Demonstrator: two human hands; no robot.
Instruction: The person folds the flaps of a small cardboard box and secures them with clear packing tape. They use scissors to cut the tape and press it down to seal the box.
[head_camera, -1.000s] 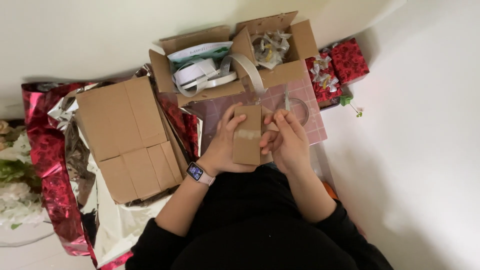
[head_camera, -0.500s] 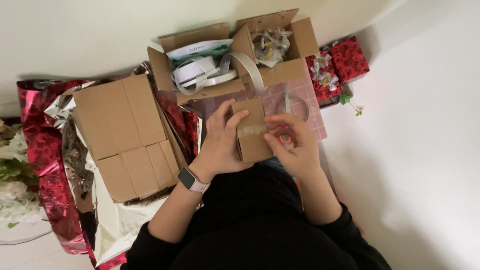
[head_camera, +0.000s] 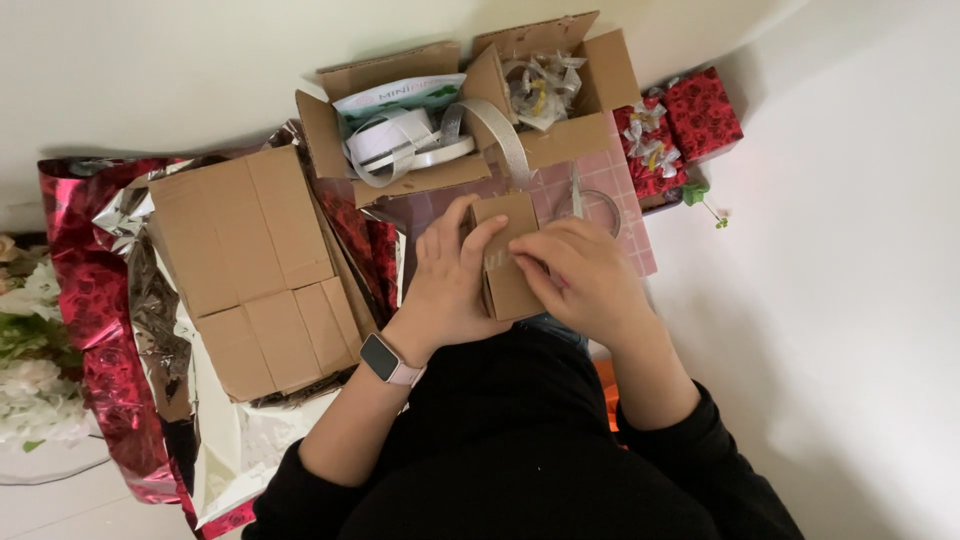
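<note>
Head view shows us a small brown cardboard box (head_camera: 510, 262) held upright between both hands above our lap. Our left hand (head_camera: 450, 275) wraps its fingers (head_camera: 478, 240) around the box's left side and top edge, closed on it; a watch (head_camera: 388, 360) sits on that wrist. Our right hand (head_camera: 580, 272) lies over the box's right face, its fingers (head_camera: 535, 262) curled narrow and pressed onto the front of the cardboard. Just beyond the fingertips lies a pink gridded mat (head_camera: 620, 215) with a clear tape roll (head_camera: 598, 205) on it. Further past the fingers stand two open cartons: one (head_camera: 330, 140) holding white ribbon rolls (head_camera: 395, 140), the other (head_camera: 610, 70) holding silver bows. To the right of the fingers, beyond the mat, sits a red wrapped gift box (head_camera: 700, 110). Left of the left hand's fingers rests a flattened cardboard sheet (head_camera: 260, 270) on red foil wrapping paper (head_camera: 85, 270). White flowers (head_camera: 30, 370) show at the far left.
</note>
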